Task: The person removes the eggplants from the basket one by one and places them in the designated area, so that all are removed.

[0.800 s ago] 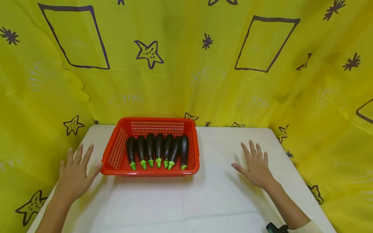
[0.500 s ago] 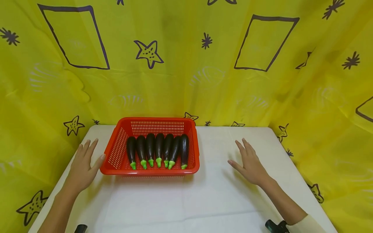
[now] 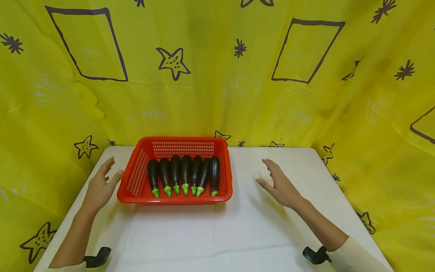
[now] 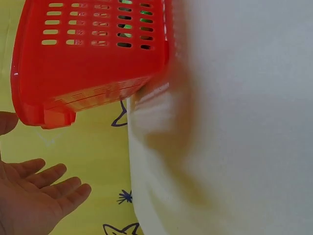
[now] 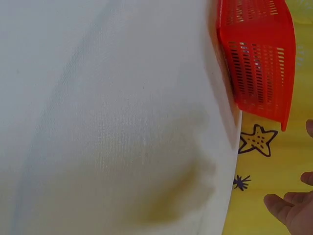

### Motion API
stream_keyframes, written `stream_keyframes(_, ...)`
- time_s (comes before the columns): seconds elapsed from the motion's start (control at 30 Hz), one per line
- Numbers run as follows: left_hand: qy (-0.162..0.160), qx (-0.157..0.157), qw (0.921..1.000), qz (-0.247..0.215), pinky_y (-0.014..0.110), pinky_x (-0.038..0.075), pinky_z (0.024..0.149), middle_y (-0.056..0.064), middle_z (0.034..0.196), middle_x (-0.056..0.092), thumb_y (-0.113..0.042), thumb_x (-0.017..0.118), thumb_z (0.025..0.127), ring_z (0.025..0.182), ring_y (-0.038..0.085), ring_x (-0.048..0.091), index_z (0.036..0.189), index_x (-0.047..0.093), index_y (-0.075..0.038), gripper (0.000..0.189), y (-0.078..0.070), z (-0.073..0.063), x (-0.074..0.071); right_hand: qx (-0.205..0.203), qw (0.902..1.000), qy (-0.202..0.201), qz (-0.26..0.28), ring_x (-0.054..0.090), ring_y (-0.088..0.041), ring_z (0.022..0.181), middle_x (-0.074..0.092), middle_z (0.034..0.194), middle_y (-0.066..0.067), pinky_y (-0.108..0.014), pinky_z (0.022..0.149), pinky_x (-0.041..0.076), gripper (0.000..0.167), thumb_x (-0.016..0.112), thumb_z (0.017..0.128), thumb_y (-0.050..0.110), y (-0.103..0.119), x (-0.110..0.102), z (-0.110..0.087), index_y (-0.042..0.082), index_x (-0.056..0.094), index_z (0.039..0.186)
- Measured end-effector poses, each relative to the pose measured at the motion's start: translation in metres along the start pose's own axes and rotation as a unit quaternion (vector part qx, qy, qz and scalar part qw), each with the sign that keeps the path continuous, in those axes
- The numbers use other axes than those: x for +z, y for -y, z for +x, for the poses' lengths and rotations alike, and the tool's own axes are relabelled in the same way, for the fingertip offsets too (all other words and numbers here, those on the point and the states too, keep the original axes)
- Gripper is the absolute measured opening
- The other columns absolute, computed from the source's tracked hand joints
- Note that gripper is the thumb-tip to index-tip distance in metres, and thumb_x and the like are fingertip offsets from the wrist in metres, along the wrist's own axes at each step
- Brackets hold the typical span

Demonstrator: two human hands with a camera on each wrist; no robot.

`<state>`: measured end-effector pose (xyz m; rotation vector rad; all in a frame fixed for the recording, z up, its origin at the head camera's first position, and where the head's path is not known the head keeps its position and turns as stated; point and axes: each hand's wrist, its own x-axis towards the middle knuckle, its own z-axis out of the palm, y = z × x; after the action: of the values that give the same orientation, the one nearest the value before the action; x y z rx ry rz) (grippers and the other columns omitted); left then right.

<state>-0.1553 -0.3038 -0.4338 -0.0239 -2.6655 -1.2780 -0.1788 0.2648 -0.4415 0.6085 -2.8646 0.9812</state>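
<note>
A red plastic basket with slotted walls stands at the back left of the white table. Several dark eggplants lie side by side in it, their green stem ends toward me. Just left of the basket is my left hand, fingers extended and thumb near the rim; whether it touches cannot be told in the head view, but a gap shows in the left wrist view. My right hand hovers over the table well to the basket's right, palm turned inward, fingers extended. Neither hand holds anything.
A yellow patterned curtain hangs behind and along both sides of the white table. Dark wrist-worn devices, one on the left wrist and one on the right, stick out over the table.
Both hands have turned their palms inward. The left hand has moved right and a little forward, and the right hand has moved left toward the basket. The basket and eggplants stay put.
</note>
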Motion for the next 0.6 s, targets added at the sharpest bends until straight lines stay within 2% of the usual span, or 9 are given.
stream_keyframes(0.1, 0.004, -0.006, 0.9996, -0.027, 0.074, 0.032, 0.11, 0.036, 0.161, 0.029, -0.033, 0.049, 0.111, 0.146, 0.059, 0.028, 0.164, 0.017, 0.005, 0.073, -0.001, 0.006, 0.001, -0.007, 0.9998, -0.006, 0.019, 0.046, -0.049, 0.137, 0.028, 0.163, -0.027, -0.062, 0.107, 0.046, 0.073, 0.065, 0.106, 0.028, 0.006, 0.004, 0.004, -0.001, 0.029, 0.161)
stream_keyframes(0.3, 0.006, -0.03, 0.9982, -0.052, 0.067, 0.04, 0.109, 0.035, 0.158, 0.037, -0.031, 0.048, 0.111, 0.141, 0.057, 0.04, 0.163, 0.023, 0.006, 0.068, -0.001, 0.018, 0.01, -0.008, 0.9986, -0.026, 0.045, 0.054, -0.047, 0.131, 0.039, 0.158, -0.025, -0.057, 0.104, 0.051, 0.065, 0.068, 0.104, 0.023, 0.015, 0.013, 0.014, -0.002, 0.039, 0.156)
stream_keyframes(0.33, 0.009, -0.035, 0.9979, -0.053, 0.062, 0.043, 0.109, 0.035, 0.157, 0.039, -0.031, 0.048, 0.112, 0.139, 0.056, 0.043, 0.162, 0.024, 0.006, 0.067, -0.001, 0.02, 0.011, -0.012, 0.9982, -0.03, 0.05, 0.055, -0.047, 0.13, 0.04, 0.157, -0.025, -0.056, 0.104, 0.051, 0.064, 0.069, 0.103, 0.022, 0.017, 0.015, 0.015, -0.002, 0.04, 0.155)
stream_keyframes(0.4, 0.019, -0.041, 0.9969, -0.064, 0.043, 0.051, 0.106, 0.036, 0.155, 0.041, -0.029, 0.049, 0.112, 0.138, 0.055, 0.045, 0.162, 0.025, 0.006, 0.066, 0.0, 0.023, 0.013, -0.021, 0.9975, -0.033, 0.059, 0.055, -0.047, 0.129, 0.042, 0.156, -0.025, -0.055, 0.103, 0.052, 0.063, 0.07, 0.102, 0.019, 0.022, 0.017, 0.019, -0.002, 0.042, 0.154)
stream_keyframes(0.5, 0.045, -0.053, 0.9947, -0.076, 0.018, 0.053, 0.09, 0.038, 0.152, 0.043, -0.03, 0.05, 0.111, 0.135, 0.054, 0.048, 0.162, 0.024, 0.006, 0.068, 0.002, 0.027, 0.015, -0.028, 0.9966, -0.034, 0.069, 0.055, -0.046, 0.129, 0.042, 0.156, -0.024, -0.054, 0.103, 0.053, 0.063, 0.072, 0.101, 0.017, 0.03, 0.019, 0.024, -0.001, 0.043, 0.154)
stream_keyframes(0.57, 0.062, -0.058, 0.9932, -0.08, 0.012, 0.05, 0.081, 0.04, 0.15, 0.043, -0.03, 0.052, 0.111, 0.133, 0.055, 0.05, 0.162, 0.023, 0.006, 0.069, 0.004, 0.03, 0.016, -0.03, 0.9962, -0.034, 0.074, 0.055, -0.046, 0.129, 0.042, 0.156, -0.023, -0.053, 0.103, 0.053, 0.064, 0.073, 0.1, 0.016, 0.035, 0.02, 0.028, -0.001, 0.043, 0.154)
stream_keyframes(0.6, 0.07, -0.06, 0.9924, -0.081, 0.014, 0.051, 0.08, 0.041, 0.149, 0.043, -0.031, 0.052, 0.111, 0.132, 0.055, 0.051, 0.163, 0.023, 0.006, 0.07, 0.005, 0.032, 0.017, -0.031, 0.996, -0.034, 0.076, 0.055, -0.045, 0.129, 0.042, 0.156, -0.023, -0.053, 0.103, 0.053, 0.064, 0.073, 0.1, 0.015, 0.038, 0.02, 0.029, -0.001, 0.043, 0.154)
